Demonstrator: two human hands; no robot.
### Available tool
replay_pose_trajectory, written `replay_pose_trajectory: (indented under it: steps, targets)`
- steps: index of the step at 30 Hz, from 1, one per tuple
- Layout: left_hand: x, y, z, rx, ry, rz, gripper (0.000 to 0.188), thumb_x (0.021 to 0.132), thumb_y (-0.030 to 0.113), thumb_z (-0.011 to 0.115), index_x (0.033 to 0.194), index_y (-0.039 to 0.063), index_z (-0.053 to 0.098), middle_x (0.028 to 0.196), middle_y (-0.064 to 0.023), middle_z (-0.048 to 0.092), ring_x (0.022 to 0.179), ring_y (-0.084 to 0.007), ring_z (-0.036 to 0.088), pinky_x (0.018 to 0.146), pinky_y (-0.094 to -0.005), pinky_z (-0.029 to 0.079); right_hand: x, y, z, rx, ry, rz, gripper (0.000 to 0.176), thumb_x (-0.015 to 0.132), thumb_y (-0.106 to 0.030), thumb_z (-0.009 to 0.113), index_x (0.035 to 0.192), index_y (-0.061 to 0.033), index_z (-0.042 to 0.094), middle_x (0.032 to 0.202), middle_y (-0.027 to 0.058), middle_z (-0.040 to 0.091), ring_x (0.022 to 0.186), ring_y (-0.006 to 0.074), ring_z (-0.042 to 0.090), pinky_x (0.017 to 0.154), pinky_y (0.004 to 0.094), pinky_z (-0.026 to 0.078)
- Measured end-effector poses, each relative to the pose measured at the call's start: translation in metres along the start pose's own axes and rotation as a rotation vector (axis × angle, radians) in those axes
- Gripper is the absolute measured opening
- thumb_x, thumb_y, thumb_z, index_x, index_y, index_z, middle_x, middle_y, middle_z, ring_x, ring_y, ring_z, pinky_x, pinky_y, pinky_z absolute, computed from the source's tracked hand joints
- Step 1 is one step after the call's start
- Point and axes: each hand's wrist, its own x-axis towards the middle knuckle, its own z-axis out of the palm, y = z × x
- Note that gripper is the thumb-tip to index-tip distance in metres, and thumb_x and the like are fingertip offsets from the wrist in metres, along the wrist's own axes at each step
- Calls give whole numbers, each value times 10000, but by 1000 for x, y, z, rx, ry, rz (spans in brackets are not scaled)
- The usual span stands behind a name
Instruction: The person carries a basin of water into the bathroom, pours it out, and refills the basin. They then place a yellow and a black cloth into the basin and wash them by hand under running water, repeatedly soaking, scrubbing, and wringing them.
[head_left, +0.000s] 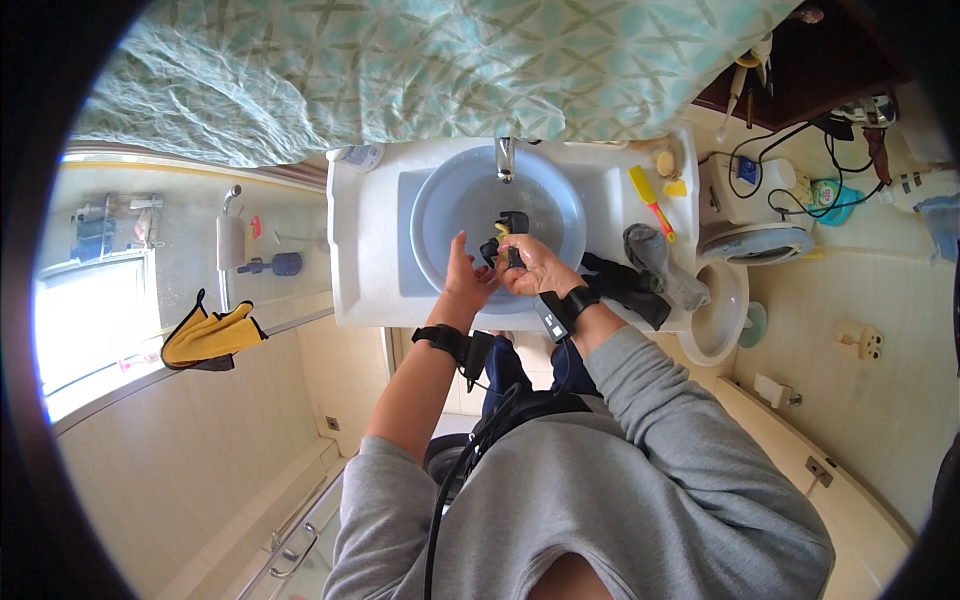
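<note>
My right hand (534, 266) is closed around a small wet black cloth (514, 223), possibly a sock, with a yellowish patch (502, 230) showing in it. Beside it, my left hand (470, 276) has its thumb and fingers apart, close to the cloth's dark left end (489, 252). Whether the fingertips touch the cloth, I cannot tell. Both hands are over a light blue round plastic basin (424, 217), which sits in the white sink (367, 247). A chrome faucet (505, 161) reaches over the basin's far side.
On the sink's right side lie a grey sock (651, 259), a black cloth (634, 298), a yellow brush with a red handle (651, 202) and a yellow piece (675, 188). The toilet (716, 322) stands to the right. A patterned curtain (420, 67) hangs beyond the sink. A yellow towel (214, 334) hangs left.
</note>
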Motion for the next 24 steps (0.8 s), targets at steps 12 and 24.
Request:
replay_pose_trajectory:
  steps: [12, 24]
  targets:
    - [27, -2, -8, -110, -658, -110, 608, 961, 579, 630, 1260, 51, 603, 1181, -149, 681, 1055, -263, 688, 933, -397, 595, -43, 5, 23, 219, -188, 428, 476, 855, -310, 718, 1114, 64, 579, 895, 55, 606, 648, 77, 628, 529, 181, 570]
    - [16, 30, 41, 446, -259, 140, 268, 853, 86, 801, 1026, 48, 600, 848, -72, 622, 699, -228, 628, 576, -412, 545, -52, -7, 27, -430, -138, 263, 325, 947, -295, 703, 1046, -30, 544, 848, 35, 512, 558, 34, 438, 343, 111, 319]
